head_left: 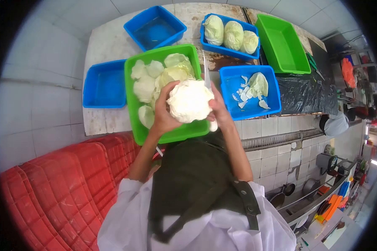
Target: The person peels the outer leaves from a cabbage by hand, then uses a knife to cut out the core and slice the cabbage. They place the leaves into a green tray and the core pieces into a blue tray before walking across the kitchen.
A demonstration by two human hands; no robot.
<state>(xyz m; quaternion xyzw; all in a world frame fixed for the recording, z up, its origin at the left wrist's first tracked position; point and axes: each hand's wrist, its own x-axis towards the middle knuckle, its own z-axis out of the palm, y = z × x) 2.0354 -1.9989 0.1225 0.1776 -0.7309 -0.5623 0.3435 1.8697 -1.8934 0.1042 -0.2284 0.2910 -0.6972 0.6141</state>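
A pale, round cabbage [190,101] is held up over the green tray [130,94]. My left hand [165,109] wraps round its left side. My right hand [218,106] is closed on a knife [207,69] with a white handle, its blade pointing away from me, and touches the cabbage's right side. Loose cabbage leaves [145,87] lie in the green tray below. To the right, a blue tray [273,94] holds a cabbage piece [259,83] and small torn scraps.
Three cabbages [233,35] fill a blue tray [222,48] at the back. Two blue trays [155,28] [104,84] stand at left and a green tray [282,44] at right, beside green-handled scissors [313,62]. Red crates [71,180] are at lower left.
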